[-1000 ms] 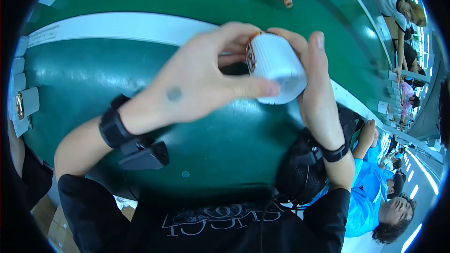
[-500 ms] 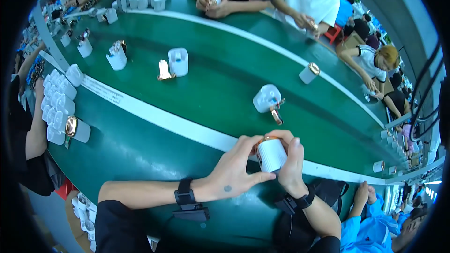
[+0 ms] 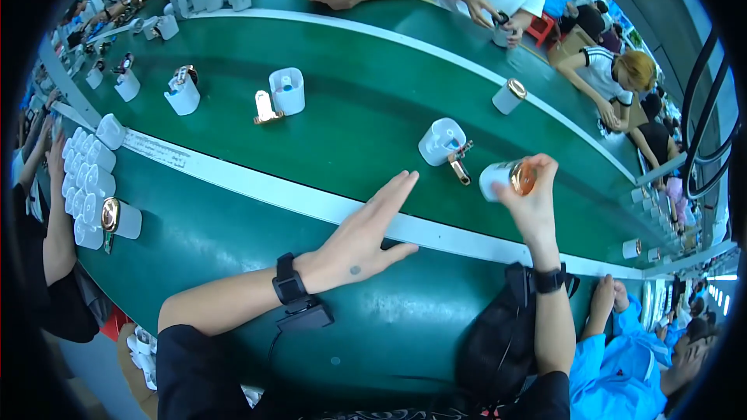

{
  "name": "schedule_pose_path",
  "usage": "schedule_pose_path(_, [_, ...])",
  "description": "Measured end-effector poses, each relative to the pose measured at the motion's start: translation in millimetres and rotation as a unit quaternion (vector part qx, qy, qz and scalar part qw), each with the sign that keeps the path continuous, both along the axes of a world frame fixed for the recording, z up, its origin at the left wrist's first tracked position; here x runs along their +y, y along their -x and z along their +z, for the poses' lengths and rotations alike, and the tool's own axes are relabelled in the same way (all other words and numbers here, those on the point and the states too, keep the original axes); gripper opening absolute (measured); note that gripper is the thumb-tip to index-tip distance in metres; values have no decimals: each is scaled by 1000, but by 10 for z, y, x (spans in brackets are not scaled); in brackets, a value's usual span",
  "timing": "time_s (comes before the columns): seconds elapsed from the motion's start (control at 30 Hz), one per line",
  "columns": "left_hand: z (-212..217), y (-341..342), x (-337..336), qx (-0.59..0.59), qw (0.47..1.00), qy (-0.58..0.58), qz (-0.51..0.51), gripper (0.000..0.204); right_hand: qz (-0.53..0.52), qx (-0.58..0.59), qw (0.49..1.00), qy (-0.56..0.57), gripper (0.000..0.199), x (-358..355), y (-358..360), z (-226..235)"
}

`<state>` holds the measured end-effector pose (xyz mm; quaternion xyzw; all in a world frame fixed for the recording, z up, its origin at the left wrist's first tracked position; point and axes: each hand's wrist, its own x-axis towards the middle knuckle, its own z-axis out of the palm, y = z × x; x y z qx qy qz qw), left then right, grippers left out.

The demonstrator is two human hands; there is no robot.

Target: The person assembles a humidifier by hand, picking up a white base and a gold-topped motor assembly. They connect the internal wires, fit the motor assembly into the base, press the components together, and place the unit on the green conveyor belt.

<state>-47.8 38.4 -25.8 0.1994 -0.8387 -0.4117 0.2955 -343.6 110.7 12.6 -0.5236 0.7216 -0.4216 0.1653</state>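
Green surface runs wide left to right, split by a white strip; a second pale strip edges the far side. Plain green stretches between left forearm and black bag, and again between the two strips, from the open cup to the nearer cup. Tightest spot: held cup sits just right of that nearer cup and its copper part; whether they touch, can't tell. Cup cluster and a gold-lidded cup crowd the left edge.

Hands are apart. Left hand is flat and unclasped, fingers straight toward upper right, thumb spread, palm near the white strip; contact with it can't be told. Right hand is clamped on the held cup at its copper end, fingers curled over, forearm rising nearly straight from the lower edge, cup's white body pointing left, beyond the white strip.

Versus half a second ago: both hands were on the cup; now left is off it, and right has carried it farther out and rightward.
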Motion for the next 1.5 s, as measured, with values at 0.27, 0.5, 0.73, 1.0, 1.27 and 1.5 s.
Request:
schedule_pose_path(0.27, [-38,-104,-58,-5,1000,-21,-17,77,-79,438,885,135,63,-136,-389,52])
schedule_pose_path(0.5, [-136,-118,-44,1,1000,9,-16,77,35,339,939,-46,37,-231,-573,-98])
schedule_pose_path(0.73, [-78,-96,-17,40,996,-70,48,77,90,-42,995,-15,25,68,-703,120])
schedule_pose_path(1.0, [-151,-35,-87,33,993,-94,64,74,195,-334,909,-156,37,184,-1027,426])
schedule_pose_path(1.27, [-214,-114,-45,87,993,-76,-18,60,113,-556,809,-154,49,91,-1067,418])
schedule_pose_path(1.5, [15,-259,69,-76,974,-213,-9,59,164,-469,856,-144,77,63,-1349,423])
